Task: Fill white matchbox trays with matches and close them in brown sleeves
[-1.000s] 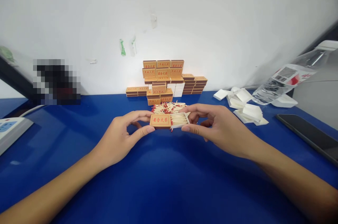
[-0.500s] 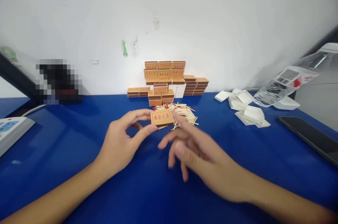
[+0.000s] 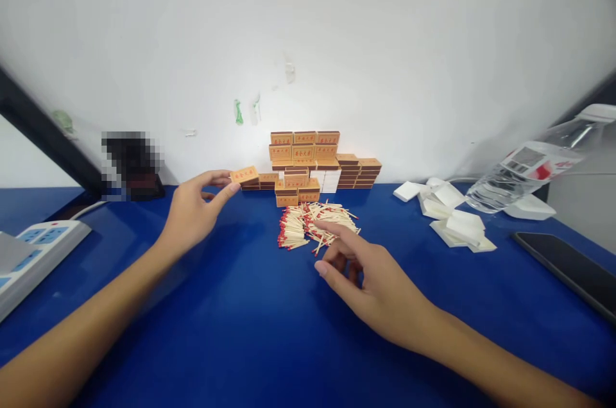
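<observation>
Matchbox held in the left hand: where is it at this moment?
In the head view, the matchbox is left of centre, pinched in the left hand, partly covering the low left end of the stacked matchboxes.

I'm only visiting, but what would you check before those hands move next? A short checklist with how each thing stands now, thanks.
1. Matchbox gripped by the left hand: ok, between thumb and fingers.
2. Matchbox clear of the low row behind: cannot tell, they overlap in view.
3. Right hand free: ok, no object visible in it.
4. Tall stack standing: ok.
5. Loose matches all aligned: not ok, many lie crisscrossed.
</observation>
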Demonstrator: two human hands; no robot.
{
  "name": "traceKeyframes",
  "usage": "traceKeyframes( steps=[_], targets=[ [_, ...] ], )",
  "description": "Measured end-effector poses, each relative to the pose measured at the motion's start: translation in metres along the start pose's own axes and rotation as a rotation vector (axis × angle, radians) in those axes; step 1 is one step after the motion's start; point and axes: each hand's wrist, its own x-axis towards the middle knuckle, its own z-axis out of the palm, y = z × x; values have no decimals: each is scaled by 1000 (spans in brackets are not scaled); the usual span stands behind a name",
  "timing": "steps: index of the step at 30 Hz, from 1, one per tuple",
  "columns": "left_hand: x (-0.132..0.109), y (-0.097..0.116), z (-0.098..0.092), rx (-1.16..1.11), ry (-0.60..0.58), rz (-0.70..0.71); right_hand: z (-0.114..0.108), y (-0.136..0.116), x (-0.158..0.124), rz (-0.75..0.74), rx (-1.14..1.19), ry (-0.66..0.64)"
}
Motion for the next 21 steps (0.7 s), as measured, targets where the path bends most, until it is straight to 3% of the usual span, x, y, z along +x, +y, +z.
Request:
traceKeyframes(
  steps=[4,8,14,21],
  targets=[
    [29,-15,6,166,-76,91,1,3,1,-13,-92,-31],
    [47,-19,29,215,-84,164,0,5,3,-57,-138,-18],
    [52,-16,59,321,-77,265,-2,7,4,-113,-180,17],
    [54,-15,63,419,-69,296,-4,8,5,-164,-224,51]
  ],
)
